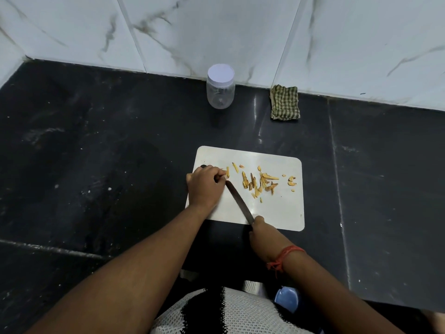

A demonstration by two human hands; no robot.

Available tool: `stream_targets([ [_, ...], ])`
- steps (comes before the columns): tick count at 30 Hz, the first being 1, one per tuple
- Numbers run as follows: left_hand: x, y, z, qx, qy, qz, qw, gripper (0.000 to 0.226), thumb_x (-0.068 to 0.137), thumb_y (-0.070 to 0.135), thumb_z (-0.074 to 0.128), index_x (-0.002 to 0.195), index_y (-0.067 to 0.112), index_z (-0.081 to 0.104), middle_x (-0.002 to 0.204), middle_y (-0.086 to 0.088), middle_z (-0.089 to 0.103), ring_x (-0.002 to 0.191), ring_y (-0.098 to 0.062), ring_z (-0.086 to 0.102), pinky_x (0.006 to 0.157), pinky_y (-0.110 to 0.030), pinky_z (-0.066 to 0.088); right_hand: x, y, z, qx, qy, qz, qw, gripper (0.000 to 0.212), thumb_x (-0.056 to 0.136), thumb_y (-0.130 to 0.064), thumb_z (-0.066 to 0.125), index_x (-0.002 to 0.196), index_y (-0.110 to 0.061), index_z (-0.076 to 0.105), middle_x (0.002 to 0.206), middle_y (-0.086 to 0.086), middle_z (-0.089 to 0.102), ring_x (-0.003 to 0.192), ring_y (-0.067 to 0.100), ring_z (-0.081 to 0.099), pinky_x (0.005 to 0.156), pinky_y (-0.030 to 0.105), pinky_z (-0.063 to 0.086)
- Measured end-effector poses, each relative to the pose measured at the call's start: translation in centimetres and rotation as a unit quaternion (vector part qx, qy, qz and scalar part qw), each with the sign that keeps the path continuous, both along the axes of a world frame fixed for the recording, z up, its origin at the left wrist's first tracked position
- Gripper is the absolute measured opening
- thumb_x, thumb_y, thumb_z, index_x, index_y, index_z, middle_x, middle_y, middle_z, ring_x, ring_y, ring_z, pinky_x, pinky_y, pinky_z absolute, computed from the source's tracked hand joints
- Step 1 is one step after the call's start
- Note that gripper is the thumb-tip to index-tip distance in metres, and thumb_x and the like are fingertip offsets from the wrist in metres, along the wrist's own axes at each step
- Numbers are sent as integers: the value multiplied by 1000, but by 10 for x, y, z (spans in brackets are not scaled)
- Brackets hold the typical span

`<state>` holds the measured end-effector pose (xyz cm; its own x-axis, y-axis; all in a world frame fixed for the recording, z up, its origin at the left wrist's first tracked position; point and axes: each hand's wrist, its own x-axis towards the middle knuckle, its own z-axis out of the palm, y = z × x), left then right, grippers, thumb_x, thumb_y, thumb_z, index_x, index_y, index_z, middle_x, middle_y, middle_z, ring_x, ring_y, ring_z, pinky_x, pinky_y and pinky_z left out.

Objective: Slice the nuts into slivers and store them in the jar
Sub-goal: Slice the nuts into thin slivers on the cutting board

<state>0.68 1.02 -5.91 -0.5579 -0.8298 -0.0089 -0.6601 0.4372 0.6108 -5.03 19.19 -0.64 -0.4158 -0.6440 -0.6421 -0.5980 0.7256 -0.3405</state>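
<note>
Slicing is under way on the cutting board (277, 213): the left hand (204, 186) pinches a nut at the board's left edge while the right hand (258, 231) grips the knife (238, 201). Slivers (261, 182) lie mid-board; the lidded jar (220, 86) stands beyond the board and likely needs opening next.

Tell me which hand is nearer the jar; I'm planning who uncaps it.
Left. The left hand rests on the cutting board's far-left corner, below the jar. The right hand grips the knife at the board's near edge, farther away.
</note>
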Motion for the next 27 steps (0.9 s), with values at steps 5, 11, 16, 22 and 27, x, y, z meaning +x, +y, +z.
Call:
stream_targets([
  [5,-3,-2,3,56,32,-5,998,12,97,28,62,97,28,74,105,13,70,105,-11,56,89,-28,24,1,9,8,-64,-26,-41,997,5,101,-14,41,98,-11,38,86,4,54,71,16,48,63,27,33],
  [11,1,-5,5,56,22,1,998,16,98,31,58,99,27,73,106,13,70,104,-12,56,91,-30,26,-1,9,17,-98,-39,-74,992,6,101,-18,43,100,-13,38,80,-1,51,68,15,50,64,28,36],
  [16,-2,2,5,30,-2,-5,1000,7,93,34,65,97,31,70,93,13,65,102,-13,53,91,-34,29,0,-7,20,-102,-46,-81,990,7,102,-18,41,100,-12,36,84,2,51,69,15,48,64,28,36],
  [22,-6,3,10,30,-35,-21,999,11,93,34,63,91,28,72,97,13,69,107,-14,52,90,-36,27,-4,-22,21,-88,-47,-100,990,8,102,-18,39,101,-11,35,85,6,52,66,15,48,56,28,35],
  [27,-7,3,11,36,-35,-18,999,13,91,41,65,87,30,70,89,15,66,104,-12,51,89,-36,27,-3,-26,20,-88,-43,-102,990,8,102,-18,39,103,-10,36,87,6,52,71,18,51,61,27,38],
])
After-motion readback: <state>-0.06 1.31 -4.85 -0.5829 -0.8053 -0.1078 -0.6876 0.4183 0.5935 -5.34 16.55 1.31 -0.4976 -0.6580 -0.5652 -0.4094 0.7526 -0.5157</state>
